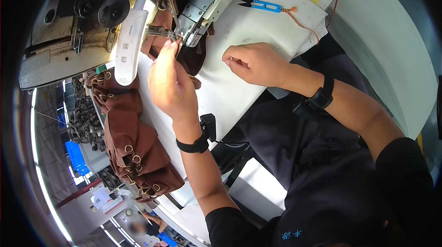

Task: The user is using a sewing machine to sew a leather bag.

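My left hand [172, 86] reaches up to the sewing machine's needle area, its fingertips closed at the edge of a brown bag piece [195, 58]. A metal zipper [179, 50] runs along that piece, right beside the fingers. Part of the piece is hidden behind the hand and the machine head [195, 21]. Over the white work surface [221, 92], my right hand [258, 65] is held with its fingers curled into a pinch. Whatever lies between those fingertips is too small to make out. It is apart from the bag piece.
Thread snips [262, 5] with a blue handle and an orange cord lie on the surface's far side. Several brown bags with metal rings [133, 141] are heaped along the left edge. A white lamp-like arm [130, 46] hangs left of the needle. Another person [149, 226] sits far off.
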Demonstrator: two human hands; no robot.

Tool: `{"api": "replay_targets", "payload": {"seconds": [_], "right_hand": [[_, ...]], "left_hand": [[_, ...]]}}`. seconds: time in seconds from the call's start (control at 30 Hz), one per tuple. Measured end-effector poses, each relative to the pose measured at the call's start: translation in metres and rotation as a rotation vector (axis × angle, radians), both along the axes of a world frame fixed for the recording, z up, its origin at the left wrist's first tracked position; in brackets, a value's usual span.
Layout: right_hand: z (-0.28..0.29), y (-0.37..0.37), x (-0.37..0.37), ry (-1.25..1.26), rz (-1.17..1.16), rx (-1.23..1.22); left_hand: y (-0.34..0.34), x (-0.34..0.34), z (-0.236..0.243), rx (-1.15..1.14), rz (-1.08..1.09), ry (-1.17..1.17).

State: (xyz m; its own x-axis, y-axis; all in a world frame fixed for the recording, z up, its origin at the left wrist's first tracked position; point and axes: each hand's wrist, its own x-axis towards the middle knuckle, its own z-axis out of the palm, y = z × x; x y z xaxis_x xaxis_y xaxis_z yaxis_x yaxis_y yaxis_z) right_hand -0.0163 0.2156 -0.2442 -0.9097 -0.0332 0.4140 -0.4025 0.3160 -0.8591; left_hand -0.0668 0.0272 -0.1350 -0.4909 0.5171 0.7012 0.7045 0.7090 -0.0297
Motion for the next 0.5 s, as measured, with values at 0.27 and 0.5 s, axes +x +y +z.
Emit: {"api": "replay_targets", "payload": {"seconds": [0.27, 0.5], "right_hand": [[0.0012, -0.0008, -0.0008, 0.028, -0.014, 0.020], [0.0020, -0.0015, 0.0015, 0.044, -0.032, 0.028]], "left_hand": [[-0.0008, -0.0006, 0.0116, -0.021, -0.045, -0.005], [0.0039, 0.0053, 0.0046, -0.011, 0.047, 0.031]]}}
